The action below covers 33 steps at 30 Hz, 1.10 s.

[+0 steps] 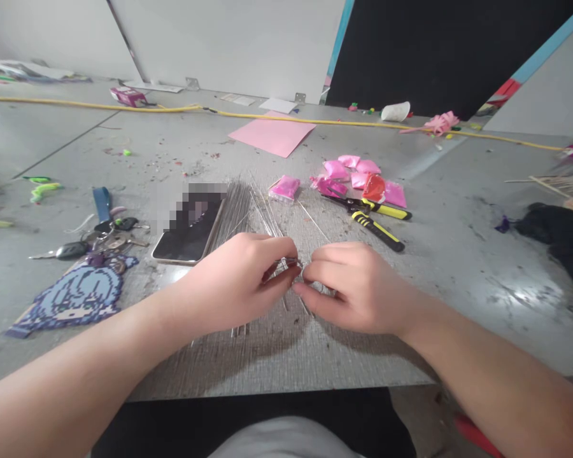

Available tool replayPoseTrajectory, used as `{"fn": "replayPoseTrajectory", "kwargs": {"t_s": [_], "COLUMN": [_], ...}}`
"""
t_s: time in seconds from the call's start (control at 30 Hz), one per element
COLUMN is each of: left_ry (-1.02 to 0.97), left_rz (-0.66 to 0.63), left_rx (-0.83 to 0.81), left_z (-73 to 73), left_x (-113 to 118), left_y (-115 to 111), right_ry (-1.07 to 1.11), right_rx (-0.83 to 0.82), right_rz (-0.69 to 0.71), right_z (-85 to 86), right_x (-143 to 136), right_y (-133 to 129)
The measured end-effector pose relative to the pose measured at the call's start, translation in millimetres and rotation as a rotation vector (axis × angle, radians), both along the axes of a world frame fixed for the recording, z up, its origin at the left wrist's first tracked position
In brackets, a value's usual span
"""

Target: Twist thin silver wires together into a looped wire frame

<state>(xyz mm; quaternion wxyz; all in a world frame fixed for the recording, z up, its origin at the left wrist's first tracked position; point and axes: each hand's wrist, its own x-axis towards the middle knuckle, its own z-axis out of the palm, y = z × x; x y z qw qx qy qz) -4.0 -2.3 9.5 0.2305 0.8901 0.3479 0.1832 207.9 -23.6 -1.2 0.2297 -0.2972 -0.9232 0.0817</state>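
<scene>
Our left hand (248,280) pinched thin wire (289,261) between thumb and fingers above the bench (286,375); our right hand (356,286) curled nearly closed beside it, its hold unclear. A slack pinch could have lost the wire among the loose strands (233,213).

Two hands (246,280) (358,286), nearer than one pair of pliers (378,232). Left of it: one phone (184,242), wires (233,210) beyond counting. Beyond it: one paper cup (395,112), one pink sheet (277,137), several overlapping pink packets (337,170).
</scene>
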Motion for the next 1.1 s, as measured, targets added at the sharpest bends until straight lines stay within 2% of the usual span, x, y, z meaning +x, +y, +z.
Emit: {"fn": "replayPoseTrajectory", "kwargs": {"t_s": [1.1], "left_ry": [-0.017], "left_rz": [0.010], "left_rx": [-0.012], "left_z": [0.3], "left_x": [0.1], "left_y": [3.4], "right_ry": [-0.008], "right_rx": [0.017], "right_rz": [-0.019], "right_z": [0.6], "right_x": [-0.1], "right_y": [1.4]}}
